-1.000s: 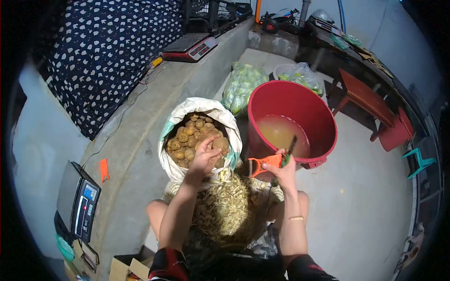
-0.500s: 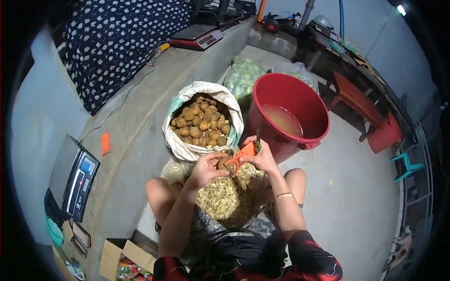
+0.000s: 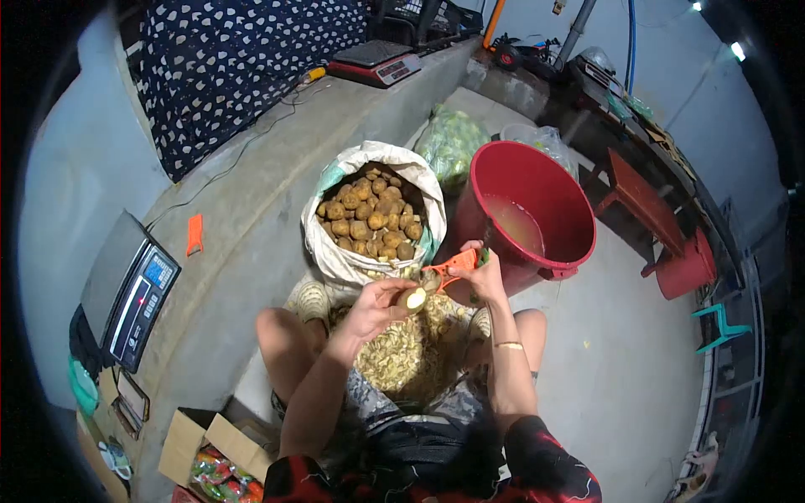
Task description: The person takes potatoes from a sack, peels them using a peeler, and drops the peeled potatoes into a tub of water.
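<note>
My left hand (image 3: 373, 312) grips a potato (image 3: 411, 300) whose near face shows a pale, peeled patch. An orange peeler (image 3: 457, 267) is in my right hand (image 3: 485, 277), its head close to the potato's far side. Something green shows by my right fingers, too small to make out. Below both hands, between my legs, lies a heap of potato peelings (image 3: 394, 356). Just beyond my hands stands an open white sack (image 3: 323, 243), its rim rolled back, full of unpeeled brown potatoes (image 3: 373, 210).
A big red tub (image 3: 478, 214) with cloudy liquid stands beyond my right hand. A bag of green vegetables (image 3: 453, 147) sits behind it. On the left ledge are a digital scale (image 3: 142, 302), another orange peeler (image 3: 194, 235) and a red scale (image 3: 381, 69). A cardboard box (image 3: 180, 444) holds colourful packets.
The peeler has moved off the potato, up and to the right. The potato has turned, and a pale peeled patch now shows. The camera view has shifted slightly.
</note>
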A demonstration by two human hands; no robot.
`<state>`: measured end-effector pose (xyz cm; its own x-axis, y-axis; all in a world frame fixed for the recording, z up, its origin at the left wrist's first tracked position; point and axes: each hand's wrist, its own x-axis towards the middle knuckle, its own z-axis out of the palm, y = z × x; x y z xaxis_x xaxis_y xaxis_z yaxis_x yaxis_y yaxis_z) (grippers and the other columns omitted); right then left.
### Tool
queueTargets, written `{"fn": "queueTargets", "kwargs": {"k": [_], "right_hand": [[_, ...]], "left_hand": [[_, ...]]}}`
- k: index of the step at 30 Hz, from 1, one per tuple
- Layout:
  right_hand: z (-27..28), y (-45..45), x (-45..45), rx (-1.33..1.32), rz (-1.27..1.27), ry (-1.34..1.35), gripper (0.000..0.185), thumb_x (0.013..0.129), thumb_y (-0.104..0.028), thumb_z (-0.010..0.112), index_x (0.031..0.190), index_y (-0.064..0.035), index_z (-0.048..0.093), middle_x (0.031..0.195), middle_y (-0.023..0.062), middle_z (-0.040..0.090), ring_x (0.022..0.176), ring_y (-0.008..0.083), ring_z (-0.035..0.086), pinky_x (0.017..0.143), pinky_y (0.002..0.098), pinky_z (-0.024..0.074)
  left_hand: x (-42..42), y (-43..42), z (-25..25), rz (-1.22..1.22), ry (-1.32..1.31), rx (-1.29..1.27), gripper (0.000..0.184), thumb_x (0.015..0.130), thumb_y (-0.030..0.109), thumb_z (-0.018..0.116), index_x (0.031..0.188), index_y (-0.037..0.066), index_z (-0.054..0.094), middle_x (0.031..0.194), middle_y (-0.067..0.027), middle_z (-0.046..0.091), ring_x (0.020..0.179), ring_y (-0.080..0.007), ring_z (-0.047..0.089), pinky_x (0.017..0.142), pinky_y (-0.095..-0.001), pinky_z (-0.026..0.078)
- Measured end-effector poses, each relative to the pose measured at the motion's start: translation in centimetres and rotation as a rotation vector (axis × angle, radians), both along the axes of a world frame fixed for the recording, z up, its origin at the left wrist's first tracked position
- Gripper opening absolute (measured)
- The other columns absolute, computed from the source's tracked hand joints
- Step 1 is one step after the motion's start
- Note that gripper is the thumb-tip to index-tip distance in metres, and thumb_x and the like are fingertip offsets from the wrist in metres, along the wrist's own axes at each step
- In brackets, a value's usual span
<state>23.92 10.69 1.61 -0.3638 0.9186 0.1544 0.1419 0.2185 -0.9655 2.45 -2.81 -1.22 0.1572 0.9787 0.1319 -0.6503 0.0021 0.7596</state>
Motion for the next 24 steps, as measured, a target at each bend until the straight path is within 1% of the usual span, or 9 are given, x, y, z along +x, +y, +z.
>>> {"fn": "queueTargets", "kwargs": {"k": [2, 6, 7, 10, 14, 18, 20, 22, 24], "right_hand": [[0.4, -0.9, 0.2, -0.125, 0.06, 0.111, 0.042, 0.065, -0.008, 0.088, 0.094, -0.0032, 0.057, 0.084, 0.0008, 0.061, 0.078, 0.0089, 0.056, 0.07, 0.0264, 0.0484], [-0.8, -0.4, 0.2, 0.07, 0.089, 0.049, 0.046, 0.064, -0.01, 0.089, 0.097, -0.0038, 0.058, 0.086, 0.0002, 0.06, 0.081, 0.0088, 0.056, 0.074, 0.0277, 0.0481], [-1.1, -0.1, 0.7, -0.013, 0.027, 0.074, 0.046, 0.064, -0.01, 0.089, 0.097, -0.0038, 0.058, 0.086, 0.0, 0.06, 0.081, 0.0088, 0.056, 0.074, 0.0276, 0.0481], [0.4, -0.5, 0.9, -0.148, 0.005, 0.166, 0.047, 0.063, -0.01, 0.09, 0.098, -0.0041, 0.058, 0.086, -0.0001, 0.061, 0.081, 0.009, 0.056, 0.073, 0.0273, 0.0481], [-1.2, 0.1, 0.6, 0.137, 0.033, -0.018, 0.048, 0.062, -0.01, 0.09, 0.098, -0.0046, 0.059, 0.087, 0.0005, 0.062, 0.082, 0.0087, 0.057, 0.073, 0.0273, 0.0485], [0.7, -0.3, 0.9, -0.103, 0.02, 0.16, 0.047, 0.063, -0.006, 0.088, 0.099, -0.0039, 0.059, 0.087, 0.0004, 0.062, 0.081, 0.0091, 0.058, 0.073, 0.0273, 0.0489], [2.1, -2.0, 0.1, 0.09, 0.179, 0.003, 0.047, 0.063, -0.006, 0.089, 0.099, -0.0039, 0.058, 0.086, 0.0001, 0.062, 0.08, 0.0094, 0.058, 0.072, 0.0277, 0.0493], [-0.1, -0.3, 0.7, 0.171, 0.046, -0.047, 0.049, 0.062, -0.007, 0.089, 0.099, -0.0034, 0.059, 0.085, 0.0011, 0.063, 0.079, 0.0099, 0.059, 0.071, 0.0273, 0.05], [-0.3, 0.5, 1.0, -0.055, -0.018, 0.123, 0.048, 0.062, -0.008, 0.088, 0.1, -0.0032, 0.058, 0.083, 0.0022, 0.064, 0.076, 0.0104, 0.06, 0.068, 0.0264, 0.0506]], "left_hand": [[0.2, -0.1, 0.1, 0.034, -0.117, -0.047, 0.052, 0.071, -0.015, 0.072, 0.119, -0.004, 0.057, 0.116, -0.0118, 0.062, 0.104, -0.0182, 0.062, 0.091, -0.0297, 0.051], [1.3, 0.6, -0.9, 0.125, 0.09, 0.049, 0.05, 0.074, -0.014, 0.07, 0.121, -0.005, 0.055, 0.114, -0.0102, 0.062, 0.103, -0.0172, 0.062, 0.089, -0.0284, 0.052], [1.1, 0.4, -0.7, 0.044, -0.106, -0.068, 0.052, 0.074, -0.013, 0.071, 0.122, -0.004, 0.055, 0.115, -0.0097, 0.061, 0.103, -0.0164, 0.061, 0.089, -0.0277, 0.051], [1.3, 0.2, 0.2, 0.066, -0.138, -0.082, 0.052, 0.074, -0.014, 0.07, 0.123, -0.004, 0.055, 0.117, -0.0098, 0.06, 0.104, -0.0159, 0.061, 0.089, -0.0273, 0.051], [1.8, 0.6, -0.7, 0.09, 0.029, 0.04, 0.053, 0.075, -0.013, 0.07, 0.124, -0.005, 0.053, 0.117, -0.0099, 0.06, 0.105, -0.0159, 0.06, 0.092, -0.0283, 0.05], [1.3, 0.4, -0.2, 0.034, -0.075, -0.044, 0.055, 0.074, -0.012, 0.072, 0.125, -0.005, 0.053, 0.117, -0.0105, 0.061, 0.106, -0.0158, 0.06, 0.093, -0.0285, 0.049], [1.1, 0.5, -0.5, 0.041, 0.028, -0.007, 0.054, 0.074, -0.012, 0.072, 0.124, -0.006, 0.053, 0.117, -0.0102, 0.062, 0.106, -0.0159, 0.06, 0.094, -0.0285, 0.049], [1.2, 0.3, -0.1, 0.024, 0.082, 0.024, 0.052, 0.074, -0.013, 0.071, 0.123, -0.006, 0.055, 0.118, -0.0104, 0.061, 0.107, -0.0162, 0.06, 0.093, -0.0288, 0.049], [1.2, 0.0, 0.5, -0.005, -0.07, -0.047, 0.052, 0.072, -0.015, 0.072, 0.121, -0.007, 0.056, 0.117, -0.0108, 0.062, 0.107, -0.0168, 0.06, 0.093, -0.0295, 0.05]]}}
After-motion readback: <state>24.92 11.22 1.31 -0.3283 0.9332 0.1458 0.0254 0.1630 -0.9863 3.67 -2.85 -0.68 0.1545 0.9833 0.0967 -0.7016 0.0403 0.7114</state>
